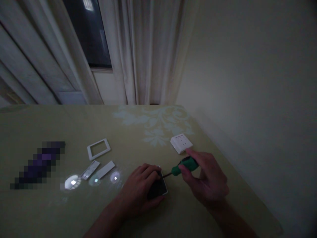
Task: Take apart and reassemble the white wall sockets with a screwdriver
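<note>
My right hand (206, 178) is closed around the green and black handle of a screwdriver (185, 165). Its thin shaft points left, and the tip meets the upper right edge of a dark box with a pale rim (158, 188). Over that box lies my left hand (142, 185), fingers wrapped across its top and thumb along the near side, gripping it against the table. What the tip touches is too small to make out. Just beyond my right hand sits a white wall socket (181, 143) with its slotted face up.
A white rectangular frame (98, 149) lies left of my hands. Nearer are a white slotted switch piece (90, 170) and a plain white strip (106, 170). Far left is a pixelated dark purple shape (41, 165). The table (74, 215) borders a wall on the right; curtains (153, 49) hang behind.
</note>
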The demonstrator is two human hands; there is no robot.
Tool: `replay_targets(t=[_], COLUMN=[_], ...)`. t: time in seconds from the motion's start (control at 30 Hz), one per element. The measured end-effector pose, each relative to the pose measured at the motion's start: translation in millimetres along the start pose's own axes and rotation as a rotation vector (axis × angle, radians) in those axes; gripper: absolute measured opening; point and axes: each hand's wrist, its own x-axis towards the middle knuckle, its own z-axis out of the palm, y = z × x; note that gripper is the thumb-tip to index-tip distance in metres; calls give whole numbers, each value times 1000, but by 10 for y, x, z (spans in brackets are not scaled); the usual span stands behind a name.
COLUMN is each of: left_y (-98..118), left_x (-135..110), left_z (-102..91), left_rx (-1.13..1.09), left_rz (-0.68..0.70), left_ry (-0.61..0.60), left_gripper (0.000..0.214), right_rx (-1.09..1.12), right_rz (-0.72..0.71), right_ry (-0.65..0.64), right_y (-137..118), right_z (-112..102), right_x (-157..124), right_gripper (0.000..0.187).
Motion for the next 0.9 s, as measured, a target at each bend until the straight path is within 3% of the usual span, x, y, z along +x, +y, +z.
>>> replay_targets(t=[0.13, 0.27, 0.43, 0.63, 0.8, 0.9], left_y=[-32, -104, -183, -207, -216, -214], left_x=[-12, -28, -21, -45, -71, -63], left_z=[28, 94, 106, 91, 116, 118], left_rx=[-96, -121, -163, -152, -151, -152], left_rz=[-60, -93, -125, -140, -136, -138], left_ry=[23, 46, 59, 71, 83, 102], left_gripper=[58, 78, 69, 77, 69, 73], right_rx=[155, 342, 279, 389, 200, 293], right_rz=[-104, -146, -165, -163, -298, -251], right_ry=[-287, -533, -412, -567, -331, -493], right_y=[-123, -142, -65, -34, -18, -70], right_z=[-14, 52, 223, 270, 335, 296], right_x=[392, 645, 647, 678, 639, 657], right_gripper=[48, 54, 29, 46, 35, 51])
